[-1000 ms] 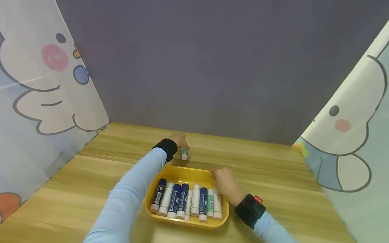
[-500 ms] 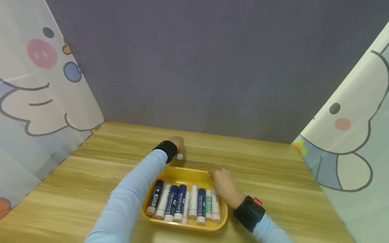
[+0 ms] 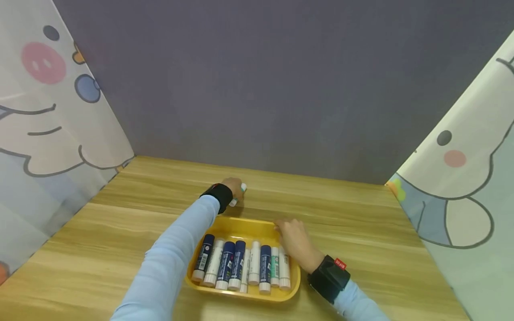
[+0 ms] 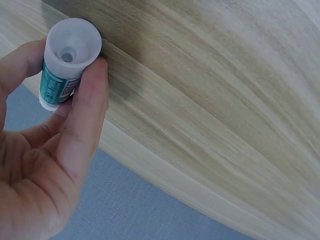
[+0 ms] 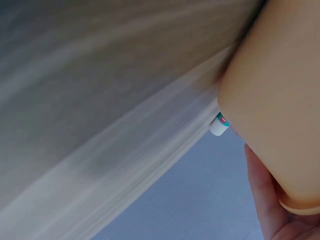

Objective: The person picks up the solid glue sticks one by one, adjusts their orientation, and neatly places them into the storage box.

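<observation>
While the left hand (image 3: pixel 234 187) reaches past the far edge of the shallow yellow plastic tray (image 3: pixel 237 225), its thumb and fingers are curled round a small white glue stick with a green label (image 4: pixel 66 62), pinching the tube by its sides. The left wrist view shows the stick's round white end facing the camera, held just above the pale wood-grain bench (image 3: pixel 353 232); in the head view only its white tip (image 3: pixel 243 187) shows beyond the fingers. The right hand (image 3: pixel 292 238) rests on the tray's far right corner, fingers bent over the rim; whether they clasp the rim or merely lie on it cannot be told. Inside the tray lie eight glue sticks side by side (image 3: pixel 241 265), some dark blue, some white, one green-labelled. Both wrists wear black straps over light blue sleeves.
</observation>
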`<state>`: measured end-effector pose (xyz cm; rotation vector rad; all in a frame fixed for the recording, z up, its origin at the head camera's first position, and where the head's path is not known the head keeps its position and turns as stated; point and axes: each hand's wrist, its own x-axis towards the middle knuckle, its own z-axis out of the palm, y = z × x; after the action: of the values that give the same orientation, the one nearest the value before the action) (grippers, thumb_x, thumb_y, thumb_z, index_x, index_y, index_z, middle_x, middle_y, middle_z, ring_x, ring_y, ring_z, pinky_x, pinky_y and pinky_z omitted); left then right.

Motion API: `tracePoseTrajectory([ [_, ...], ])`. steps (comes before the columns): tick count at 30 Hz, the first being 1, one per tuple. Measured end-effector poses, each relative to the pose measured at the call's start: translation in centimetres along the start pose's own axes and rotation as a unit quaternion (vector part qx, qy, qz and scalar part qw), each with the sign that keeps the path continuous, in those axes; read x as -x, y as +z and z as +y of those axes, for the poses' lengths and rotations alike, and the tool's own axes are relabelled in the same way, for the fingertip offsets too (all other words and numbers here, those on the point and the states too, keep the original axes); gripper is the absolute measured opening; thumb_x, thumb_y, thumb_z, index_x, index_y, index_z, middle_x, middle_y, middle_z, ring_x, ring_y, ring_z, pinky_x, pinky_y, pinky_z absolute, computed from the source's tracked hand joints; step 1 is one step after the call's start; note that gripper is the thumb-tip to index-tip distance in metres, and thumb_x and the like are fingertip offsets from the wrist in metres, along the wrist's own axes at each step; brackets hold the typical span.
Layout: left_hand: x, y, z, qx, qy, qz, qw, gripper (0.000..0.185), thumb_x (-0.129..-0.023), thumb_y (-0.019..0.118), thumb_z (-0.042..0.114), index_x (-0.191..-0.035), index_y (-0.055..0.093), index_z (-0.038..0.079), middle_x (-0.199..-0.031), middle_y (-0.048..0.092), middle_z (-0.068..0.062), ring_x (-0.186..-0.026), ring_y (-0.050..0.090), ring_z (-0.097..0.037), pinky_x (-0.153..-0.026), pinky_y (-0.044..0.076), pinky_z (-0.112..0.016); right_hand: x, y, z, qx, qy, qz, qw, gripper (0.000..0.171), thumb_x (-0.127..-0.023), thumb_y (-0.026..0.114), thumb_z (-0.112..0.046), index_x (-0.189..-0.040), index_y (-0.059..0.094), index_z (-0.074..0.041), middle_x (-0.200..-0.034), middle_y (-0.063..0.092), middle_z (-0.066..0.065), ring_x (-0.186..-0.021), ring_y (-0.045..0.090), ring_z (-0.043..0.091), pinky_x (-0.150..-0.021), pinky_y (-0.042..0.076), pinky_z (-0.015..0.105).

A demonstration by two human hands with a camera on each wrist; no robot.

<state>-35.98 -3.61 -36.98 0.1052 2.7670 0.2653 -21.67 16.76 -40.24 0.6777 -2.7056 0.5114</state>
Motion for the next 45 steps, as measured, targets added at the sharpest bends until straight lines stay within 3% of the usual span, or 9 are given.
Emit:
tracePoseTrajectory([
  [12,0.0,0.0,0.5,-0.03,0.008,0.004,0.9995,0.024,-0.075,0.068,0.015,-0.093,0.058,0.003,-0.085,0.055,-0.007,-0.071,0.05,-0.02,-0.057,0.041,-0.025,0.2,-0.2,0.3,0.006,0.011,-0.016,1.0,0.015,-0.082,0.064,-0.009,-0.096,0.068,-0.005,-0.08,0.069,0.008,-0.062,0.061,0.016,-0.055,0.048,0.025],
  [21,0.0,-0.2,0.5,-0.019,0.011,0.004,0.9997,0.026,-0.077,0.068,0.016,-0.096,0.058,0.003,-0.087,0.056,-0.008,-0.07,0.05,-0.02,-0.056,0.041,-0.024,0.3,-0.4,0.3,-0.01,0.017,-0.028,0.999,0.019,-0.081,0.064,-0.004,-0.099,0.068,-0.005,-0.085,0.07,0.008,-0.068,0.063,0.018,-0.06,0.051,0.028],
  [27,0.5,-1.0,0.6,0.022,0.009,0.01,0.9997,0.028,-0.079,0.067,0.014,-0.102,0.057,0.002,-0.092,0.058,-0.01,-0.068,0.051,-0.018,-0.052,0.043,-0.022,0.3,-0.4,0.3,-0.019,0.018,-0.03,0.999,0.018,-0.081,0.063,-0.004,-0.099,0.068,-0.004,-0.085,0.07,0.009,-0.068,0.064,0.018,-0.06,0.052,0.027],
  [37,0.9,-1.8,0.8,0.013,0.031,0.019,0.9993,0.02,-0.083,0.059,0.014,-0.099,0.056,0.002,-0.089,0.057,-0.01,-0.066,0.051,-0.017,-0.052,0.042,-0.022,0.1,-0.3,0.7,-0.022,0.016,-0.025,0.999,0.017,-0.082,0.063,-0.005,-0.098,0.068,-0.003,-0.085,0.07,0.01,-0.067,0.064,0.018,-0.059,0.052,0.027],
  [45,2.6,-3.3,1.6,0.036,0.05,0.008,0.998,0.021,-0.084,0.057,0.013,-0.102,0.054,0.002,-0.088,0.054,-0.01,-0.058,0.048,-0.015,-0.046,0.04,-0.021,-0.5,-0.1,1.2,-0.016,0.022,-0.031,0.999,0.015,-0.082,0.063,-0.007,-0.096,0.068,-0.005,-0.079,0.069,0.007,-0.06,0.059,0.013,-0.055,0.048,0.024],
])
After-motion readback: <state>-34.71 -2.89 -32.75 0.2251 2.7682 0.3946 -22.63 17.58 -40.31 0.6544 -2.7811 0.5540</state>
